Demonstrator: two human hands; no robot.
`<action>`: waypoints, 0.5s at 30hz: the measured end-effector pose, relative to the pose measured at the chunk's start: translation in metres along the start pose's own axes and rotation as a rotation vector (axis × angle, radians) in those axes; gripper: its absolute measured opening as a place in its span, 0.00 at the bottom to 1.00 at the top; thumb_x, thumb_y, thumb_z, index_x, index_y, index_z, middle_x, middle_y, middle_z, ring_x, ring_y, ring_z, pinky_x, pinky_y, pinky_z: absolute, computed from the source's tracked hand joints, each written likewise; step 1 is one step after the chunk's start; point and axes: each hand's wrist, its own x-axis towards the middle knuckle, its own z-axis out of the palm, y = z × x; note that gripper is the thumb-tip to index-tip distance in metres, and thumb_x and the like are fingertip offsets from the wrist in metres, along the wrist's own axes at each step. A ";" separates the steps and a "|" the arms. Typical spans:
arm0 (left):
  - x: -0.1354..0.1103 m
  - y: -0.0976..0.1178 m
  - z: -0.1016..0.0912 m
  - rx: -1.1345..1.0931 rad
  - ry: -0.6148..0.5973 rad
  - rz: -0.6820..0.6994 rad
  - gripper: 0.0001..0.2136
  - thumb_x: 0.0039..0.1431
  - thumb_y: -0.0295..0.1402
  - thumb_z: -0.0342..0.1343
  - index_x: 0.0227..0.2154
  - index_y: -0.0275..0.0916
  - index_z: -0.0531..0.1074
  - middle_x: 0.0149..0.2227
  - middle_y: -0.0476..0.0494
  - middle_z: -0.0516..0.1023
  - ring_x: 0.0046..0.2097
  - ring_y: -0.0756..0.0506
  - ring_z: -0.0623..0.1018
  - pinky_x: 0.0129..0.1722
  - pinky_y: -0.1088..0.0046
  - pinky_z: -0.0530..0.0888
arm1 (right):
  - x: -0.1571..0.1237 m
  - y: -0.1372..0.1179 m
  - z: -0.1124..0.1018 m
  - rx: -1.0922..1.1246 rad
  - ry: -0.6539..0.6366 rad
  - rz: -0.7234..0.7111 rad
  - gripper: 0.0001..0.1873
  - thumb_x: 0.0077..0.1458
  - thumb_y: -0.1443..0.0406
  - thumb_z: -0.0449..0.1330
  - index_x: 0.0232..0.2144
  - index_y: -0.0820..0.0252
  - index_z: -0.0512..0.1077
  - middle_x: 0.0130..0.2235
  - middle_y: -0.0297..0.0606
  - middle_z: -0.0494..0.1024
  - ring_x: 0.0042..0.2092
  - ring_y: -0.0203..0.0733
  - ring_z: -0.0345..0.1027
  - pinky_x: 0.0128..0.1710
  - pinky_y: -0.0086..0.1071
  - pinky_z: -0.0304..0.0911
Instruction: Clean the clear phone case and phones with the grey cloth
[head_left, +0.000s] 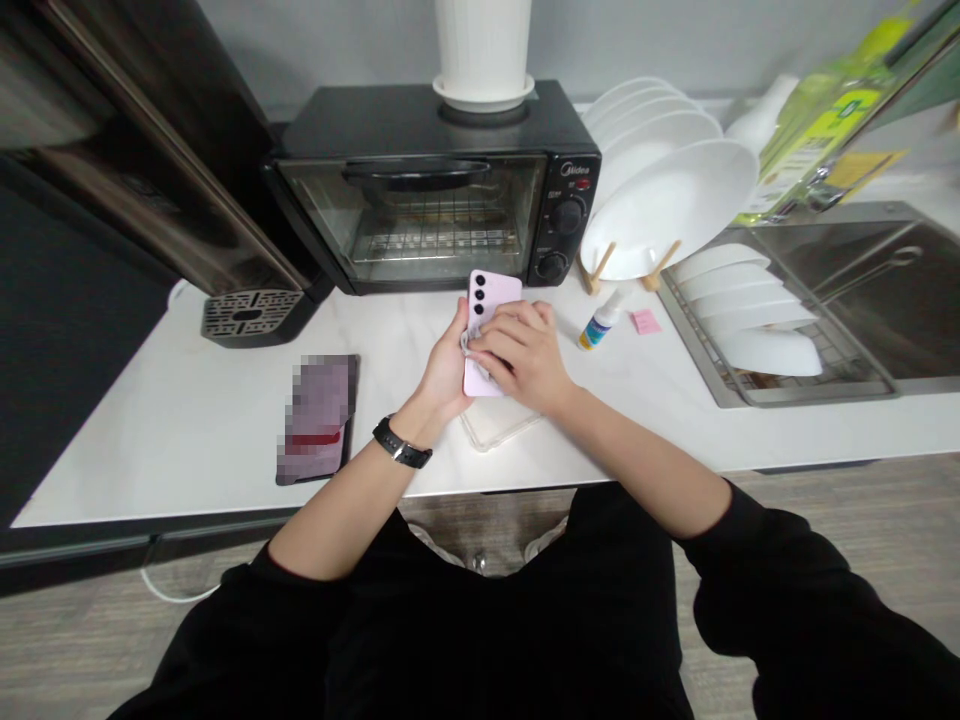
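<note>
Holds a lilac phone [500, 288] back up, just in front of the black toaster oven [450, 215] and opposite the right half of its door. Wraps the left hand [446, 368] around the phone's left edge, with fingers curled in and gripping. Bunches the fingers of the right hand [529, 350] onto the phone's back, closed over a crumpled whitish scrap [465, 343]; cannot make out how tightly. Has a clear case [491, 425] lying under the hands on the white surface [187, 430], also in front of the oven. Reads "Midea" at the upper right of the oven's front, above a red badge [583, 184] too small to decipher. Finds a small spray bottle [597, 325] off the oven's front right corner, with a blue-and-yellow label too blurred to read, and just beside it a pink note [646, 321] with faint marks. Sees a green bottle [817, 130] well to the oven's right, past the white plates [667, 205]; cannot decipher its yellow-green label
</note>
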 end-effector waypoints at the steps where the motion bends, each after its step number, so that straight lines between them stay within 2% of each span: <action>1: 0.001 0.002 0.000 -0.010 0.009 0.012 0.25 0.78 0.50 0.45 0.58 0.37 0.78 0.44 0.39 0.87 0.46 0.40 0.87 0.45 0.68 0.83 | -0.001 -0.001 0.001 0.025 -0.051 -0.040 0.16 0.75 0.54 0.55 0.40 0.50 0.80 0.41 0.36 0.84 0.52 0.50 0.70 0.53 0.48 0.54; 4: 0.003 0.008 -0.006 -0.032 0.032 0.116 0.30 0.77 0.54 0.43 0.58 0.35 0.79 0.44 0.36 0.87 0.48 0.39 0.87 0.47 0.66 0.84 | -0.001 0.002 0.000 0.096 -0.133 -0.118 0.15 0.74 0.53 0.56 0.43 0.49 0.81 0.43 0.36 0.84 0.52 0.49 0.70 0.53 0.48 0.55; 7: 0.006 0.009 -0.012 -0.050 0.031 0.208 0.30 0.77 0.54 0.41 0.57 0.37 0.79 0.43 0.38 0.87 0.50 0.38 0.86 0.48 0.64 0.83 | -0.001 0.010 -0.008 0.096 -0.103 -0.097 0.11 0.72 0.56 0.58 0.46 0.49 0.80 0.44 0.38 0.85 0.52 0.51 0.70 0.52 0.48 0.57; 9: 0.007 0.009 -0.013 -0.048 0.017 0.194 0.29 0.76 0.55 0.42 0.56 0.38 0.79 0.43 0.38 0.87 0.51 0.38 0.86 0.49 0.62 0.84 | -0.001 0.017 -0.013 0.055 -0.048 -0.041 0.10 0.71 0.58 0.59 0.44 0.49 0.81 0.44 0.38 0.85 0.51 0.51 0.70 0.52 0.49 0.58; 15: 0.002 0.004 -0.005 -0.014 -0.047 0.024 0.25 0.77 0.51 0.45 0.55 0.39 0.79 0.46 0.38 0.87 0.49 0.38 0.87 0.49 0.61 0.84 | 0.000 0.028 -0.015 -0.020 0.129 0.096 0.09 0.71 0.59 0.61 0.43 0.52 0.81 0.42 0.40 0.84 0.49 0.52 0.70 0.52 0.50 0.62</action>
